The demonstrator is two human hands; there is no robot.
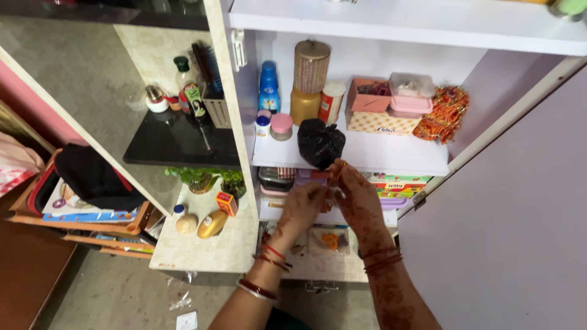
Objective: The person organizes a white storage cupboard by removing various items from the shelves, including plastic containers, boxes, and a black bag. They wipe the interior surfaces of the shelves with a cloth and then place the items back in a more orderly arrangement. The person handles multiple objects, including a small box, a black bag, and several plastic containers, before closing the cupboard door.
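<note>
My left hand (304,206) and my right hand (354,194) are raised together in front of a white cupboard shelf (391,157). Both hands pinch a small reddish-orange item (337,173) between the fingertips; its kind is too small to tell. Just above the hands a knotted black plastic bag (320,143) sits on the shelf's front edge. Both wrists wear red bangles, and the skin carries henna patterns.
On the shelf stand a blue bottle (268,86), a gold jar with a mesh-pattern tin (309,79), small pots, pink boxes (411,104) and an orange garland (444,113). Stacked containers lie below. The open cupboard door (520,201) is right; a black shelf with bottles (177,143) is left.
</note>
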